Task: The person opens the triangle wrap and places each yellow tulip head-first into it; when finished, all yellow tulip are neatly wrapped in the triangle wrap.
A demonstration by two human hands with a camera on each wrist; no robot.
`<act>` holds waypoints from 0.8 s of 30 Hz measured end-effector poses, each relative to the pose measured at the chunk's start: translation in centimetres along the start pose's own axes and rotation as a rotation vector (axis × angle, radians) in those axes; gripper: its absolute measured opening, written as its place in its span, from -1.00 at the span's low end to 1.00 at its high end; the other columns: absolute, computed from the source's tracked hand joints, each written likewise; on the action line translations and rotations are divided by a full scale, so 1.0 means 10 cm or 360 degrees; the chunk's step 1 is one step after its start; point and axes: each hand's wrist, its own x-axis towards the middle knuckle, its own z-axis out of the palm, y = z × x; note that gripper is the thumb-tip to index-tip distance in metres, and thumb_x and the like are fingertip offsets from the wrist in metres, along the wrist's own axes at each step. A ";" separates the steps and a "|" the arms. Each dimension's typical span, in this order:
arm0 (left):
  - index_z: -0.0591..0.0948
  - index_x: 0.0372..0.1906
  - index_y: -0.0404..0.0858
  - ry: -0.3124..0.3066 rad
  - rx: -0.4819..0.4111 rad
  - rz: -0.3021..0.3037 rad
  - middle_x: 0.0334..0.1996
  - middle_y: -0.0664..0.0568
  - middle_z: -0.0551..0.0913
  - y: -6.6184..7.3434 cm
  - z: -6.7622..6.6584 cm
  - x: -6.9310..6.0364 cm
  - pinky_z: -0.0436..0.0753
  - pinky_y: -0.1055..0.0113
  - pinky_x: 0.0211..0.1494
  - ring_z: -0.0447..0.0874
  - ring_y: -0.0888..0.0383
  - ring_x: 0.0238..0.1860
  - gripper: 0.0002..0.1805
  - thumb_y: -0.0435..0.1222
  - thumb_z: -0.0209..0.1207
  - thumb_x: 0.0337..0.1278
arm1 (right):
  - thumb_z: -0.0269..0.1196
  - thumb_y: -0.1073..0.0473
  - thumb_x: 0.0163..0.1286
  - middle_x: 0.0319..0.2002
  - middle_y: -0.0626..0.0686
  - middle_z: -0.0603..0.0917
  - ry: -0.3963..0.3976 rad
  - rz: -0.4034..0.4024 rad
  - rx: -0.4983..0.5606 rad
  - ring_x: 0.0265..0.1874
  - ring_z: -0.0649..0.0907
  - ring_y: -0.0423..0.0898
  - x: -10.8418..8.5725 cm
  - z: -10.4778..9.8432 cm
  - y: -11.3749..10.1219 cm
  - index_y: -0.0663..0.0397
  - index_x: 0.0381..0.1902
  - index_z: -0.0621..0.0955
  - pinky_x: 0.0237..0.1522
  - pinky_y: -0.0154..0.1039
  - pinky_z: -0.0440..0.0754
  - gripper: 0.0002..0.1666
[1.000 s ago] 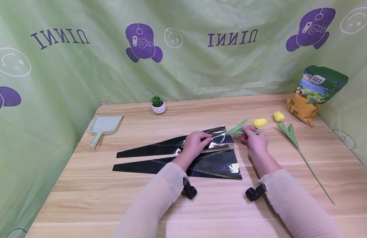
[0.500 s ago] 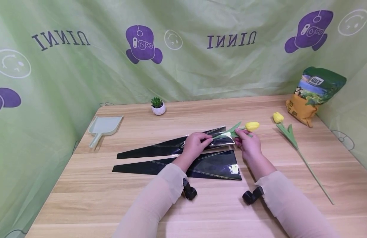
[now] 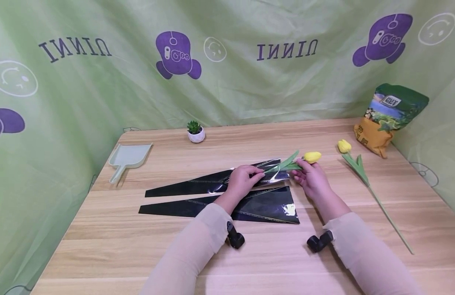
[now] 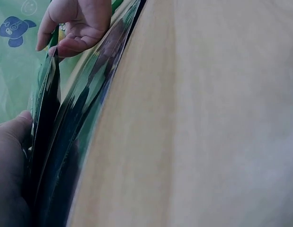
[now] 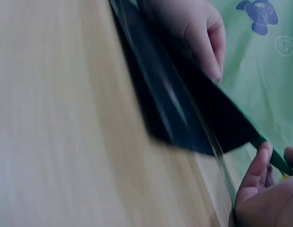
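My left hand [image 3: 243, 179] pinches the upper edge of a black, glossy flower wrapping sleeve [image 3: 190, 185], near its wide end. In the right wrist view this sleeve [image 5: 155, 94] gapes at its mouth. A yellow artificial tulip [image 3: 312, 157] lies with its leaves over the sleeve's wide end and its head just beyond, to the right. My right hand [image 3: 313, 180] holds it just below the head, between thumb and fingers. Its lower stem is hidden at my left hand, so I cannot tell how much lies inside the sleeve. A second black sleeve [image 3: 265, 205] lies flat, nearer me.
Another yellow tulip [image 3: 361, 170] lies on the wooden table [image 3: 113, 246] at the right. Behind it stands a green and orange bag [image 3: 389, 119]. A small potted succulent [image 3: 195, 132] stands at the back, and a pale dustpan [image 3: 129, 157] lies at the left.
The tulip has slid left over the sleeve's wide end with my right hand. In the last half second, the right hand has shifted slightly right along it. My left hand stays in place.
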 end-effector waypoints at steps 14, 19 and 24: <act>0.79 -0.11 -0.06 0.0006 0.0021 0.0024 -0.08 0.09 0.78 0.00 -0.01 0.00 0.59 0.28 0.21 0.70 0.15 0.05 -0.78 -0.12 0.27 0.23 | 0.21 0.27 0.40 -0.31 -0.23 0.68 -0.0271 -0.0149 -0.0455 -0.34 0.69 -0.33 0.11 -0.41 -0.13 -0.01 -0.06 0.43 -0.24 -0.44 0.70 -0.77; 0.79 -0.13 -0.06 0.0025 0.0043 0.0062 -0.10 0.10 0.78 0.00 -0.01 0.00 0.59 0.30 0.18 0.70 0.15 0.03 -0.80 -0.13 0.27 0.23 | 0.24 0.29 0.37 -0.24 -0.22 0.67 -0.0347 -0.0195 -0.0626 -0.28 0.69 -0.33 0.15 -0.54 -0.20 0.03 0.08 0.39 -0.17 -0.42 0.71 -0.62; 0.79 -0.13 -0.07 0.0027 0.0058 0.0083 -0.10 0.10 0.78 0.03 -0.03 -0.02 0.59 0.28 0.19 0.69 0.14 0.04 -0.80 -0.13 0.28 0.22 | 0.17 0.34 0.42 -0.26 -0.22 0.75 -0.0494 -0.0166 -0.0685 -0.25 0.73 -0.32 0.17 -0.67 -0.31 0.15 0.40 0.12 -0.15 -0.43 0.71 -0.30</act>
